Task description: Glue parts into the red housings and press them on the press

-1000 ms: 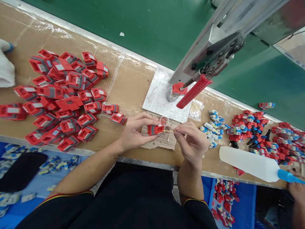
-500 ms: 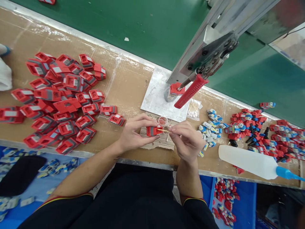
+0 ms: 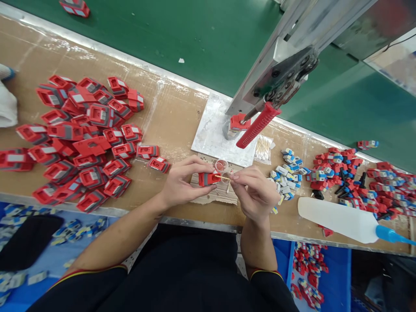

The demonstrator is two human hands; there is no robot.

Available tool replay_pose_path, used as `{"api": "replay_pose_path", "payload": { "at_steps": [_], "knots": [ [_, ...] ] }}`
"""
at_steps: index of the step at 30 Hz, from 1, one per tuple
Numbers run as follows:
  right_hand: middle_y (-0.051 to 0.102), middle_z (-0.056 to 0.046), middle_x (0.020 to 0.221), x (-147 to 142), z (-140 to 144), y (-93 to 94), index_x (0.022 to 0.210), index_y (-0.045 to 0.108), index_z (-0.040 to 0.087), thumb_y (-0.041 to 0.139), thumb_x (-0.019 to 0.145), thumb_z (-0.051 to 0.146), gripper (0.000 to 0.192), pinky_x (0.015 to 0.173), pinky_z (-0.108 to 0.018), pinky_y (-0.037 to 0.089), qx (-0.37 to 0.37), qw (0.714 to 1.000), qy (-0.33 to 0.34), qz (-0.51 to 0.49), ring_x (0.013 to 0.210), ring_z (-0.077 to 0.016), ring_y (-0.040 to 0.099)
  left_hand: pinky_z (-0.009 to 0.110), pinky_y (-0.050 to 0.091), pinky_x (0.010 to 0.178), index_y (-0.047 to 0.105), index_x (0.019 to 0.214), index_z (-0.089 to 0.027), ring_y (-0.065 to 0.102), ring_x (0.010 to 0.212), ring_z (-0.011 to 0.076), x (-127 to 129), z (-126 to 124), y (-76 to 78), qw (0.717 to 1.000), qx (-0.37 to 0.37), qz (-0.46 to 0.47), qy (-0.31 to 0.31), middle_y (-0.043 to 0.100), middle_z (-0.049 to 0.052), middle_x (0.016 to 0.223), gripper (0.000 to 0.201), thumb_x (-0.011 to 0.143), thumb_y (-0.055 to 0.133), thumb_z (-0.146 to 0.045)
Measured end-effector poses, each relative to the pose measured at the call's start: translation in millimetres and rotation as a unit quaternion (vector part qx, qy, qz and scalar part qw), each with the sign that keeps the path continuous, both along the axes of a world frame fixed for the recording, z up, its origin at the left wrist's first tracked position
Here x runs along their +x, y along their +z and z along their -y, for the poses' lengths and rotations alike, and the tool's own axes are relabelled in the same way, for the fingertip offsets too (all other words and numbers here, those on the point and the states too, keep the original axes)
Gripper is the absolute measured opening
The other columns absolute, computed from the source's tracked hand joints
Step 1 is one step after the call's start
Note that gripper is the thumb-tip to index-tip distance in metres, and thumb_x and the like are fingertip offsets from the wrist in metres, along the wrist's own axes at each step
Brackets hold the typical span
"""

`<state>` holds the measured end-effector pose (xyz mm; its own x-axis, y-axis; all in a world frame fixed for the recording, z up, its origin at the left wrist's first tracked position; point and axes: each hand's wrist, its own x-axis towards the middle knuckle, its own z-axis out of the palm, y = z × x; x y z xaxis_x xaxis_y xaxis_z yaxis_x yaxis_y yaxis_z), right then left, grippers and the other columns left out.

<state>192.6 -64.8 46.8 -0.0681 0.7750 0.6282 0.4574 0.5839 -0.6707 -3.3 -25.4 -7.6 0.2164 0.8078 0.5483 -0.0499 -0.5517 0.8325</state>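
Note:
My left hand (image 3: 185,180) is closed on a small red and grey plastic toy part (image 3: 206,178), holding it above a piece of brown cardboard (image 3: 208,198). My right hand (image 3: 255,190) pinches a thin cotton swab (image 3: 223,177), and its tip reaches the right end of the red part. Just behind the swab sits a small clear round cup (image 3: 222,165) with something reddish in it. A second clear ring lies against it, partly hidden by my fingers. Another swab (image 3: 228,187) rests on the cardboard between my hands.
A press with a red handle (image 3: 256,127) stands on a metal plate (image 3: 208,134) behind my hands. Red parts (image 3: 92,147) are heaped at left. To the right are a bag of swabs (image 3: 264,148), white-and-blue pieces (image 3: 288,177), red pieces (image 3: 334,167) and a white squeeze bottle (image 3: 338,219).
On the green surface at the upper left, a red part has come further into view and a white scrap has shifted right. My hands keep nearly the same position.

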Motion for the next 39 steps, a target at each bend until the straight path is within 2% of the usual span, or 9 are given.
{"api": "replay_pose_path", "payload": {
  "at_steps": [12,19,22,24,26,29,36,37,39],
  "knots": [
    [0.08,-0.001,0.084,28,11,2.8,0.108,0.078,0.03,0.069,0.094,0.013,0.024,0.064,-0.037,0.059,-0.005,0.999,-0.039,-0.027,0.071,-0.0202,0.074,0.028,0.065,0.076,0.081,0.105,-0.021,0.077,0.082,0.0181,-2,-1,-0.8,0.999,-0.032,0.016,0.004,0.08,0.007,0.093,0.031,0.076,0.093,-0.023],
    [0.08,-0.005,0.095,37,16,-16.9,0.111,0.078,0.027,0.068,0.097,0.011,0.023,0.073,-0.035,0.059,-0.071,0.978,0.017,0.198,0.082,-0.0191,0.069,0.031,0.068,0.081,0.082,0.107,-0.022,0.08,0.091,0.0215,-5,-3,-1.7,0.993,-0.091,0.062,-0.036,0.082,0.009,0.097,0.035,0.075,0.095,-0.027],
    [0.077,-0.008,0.113,46,21,-18.3,0.125,0.073,0.027,0.068,0.099,0.021,0.027,0.085,-0.038,0.061,-0.107,0.969,0.056,0.215,0.1,-0.0219,0.07,0.03,0.068,0.081,0.082,0.113,-0.027,0.081,0.095,0.0215,-9,-4,-0.3,0.988,-0.123,0.075,-0.058,0.083,0.007,0.104,0.038,0.077,0.094,-0.023],
    [0.073,-0.009,0.122,68,34,-13.6,0.133,0.069,0.028,0.067,0.1,0.028,0.033,0.091,-0.04,0.06,-0.126,0.976,0.018,0.175,0.111,-0.0236,0.069,0.03,0.068,0.08,0.081,0.116,-0.03,0.081,0.096,0.0219,-11,-6,0.5,0.983,-0.147,0.09,-0.066,0.083,0.005,0.106,0.038,0.08,0.091,-0.021],
    [0.072,-0.009,0.122,98,53,-8.2,0.132,0.068,0.029,0.065,0.101,0.028,0.031,0.089,-0.04,0.059,-0.116,0.977,-0.111,0.143,0.112,-0.024,0.068,0.031,0.069,0.076,0.082,0.116,-0.032,0.082,0.091,0.0228,-11,-8,0.1,0.977,-0.16,0.122,-0.074,0.083,0.002,0.107,0.036,0.083,0.089,-0.021],
    [0.074,-0.008,0.112,133,77,-7.5,0.12,0.073,0.027,0.065,0.101,0.025,0.021,0.087,-0.041,0.056,-0.116,0.933,-0.26,0.22,0.104,-0.025,0.067,0.031,0.07,0.067,0.082,0.118,-0.032,0.082,0.08,0.0215,-9,-10,-2.3,0.965,-0.176,0.168,-0.1,0.084,-0.001,0.107,0.033,0.086,0.086,-0.023],
    [0.078,-0.013,0.112,128,49,-27.9,0.117,0.073,0.021,0.069,0.095,0.022,0.022,0.09,-0.043,0.052,-0.268,0.819,-0.208,0.462,0.105,-0.0314,0.065,0.026,0.069,0.069,0.079,0.117,-0.021,0.079,0.068,0.0164,-4,-7,7.8,0.915,-0.304,0.247,-0.096,0.084,0.006,0.095,0.051,0.071,0.1,-0.03],
    [0.078,-0.014,0.11,126,46,-27.0,0.116,0.073,0.021,0.067,0.096,0.019,0.021,0.089,-0.043,0.053,-0.285,0.819,-0.2,0.456,0.105,-0.0315,0.066,0.026,0.069,0.07,0.078,0.116,-0.019,0.079,0.068,0.0169,-4,-5,12.3,0.905,-0.322,0.262,-0.089,0.083,0.007,0.093,0.055,0.067,0.102,-0.03],
    [0.078,-0.013,0.113,121,47,-22.7,0.121,0.071,0.022,0.064,0.097,0.02,0.025,0.09,-0.043,0.055,-0.288,0.861,-0.187,0.375,0.105,-0.03,0.069,0.025,0.068,0.069,0.076,0.114,-0.018,0.079,0.07,0.0182,-3,3,21.9,0.897,-0.336,0.273,-0.089,0.083,0.009,0.093,0.056,0.066,0.102,-0.032]
  ]
}}
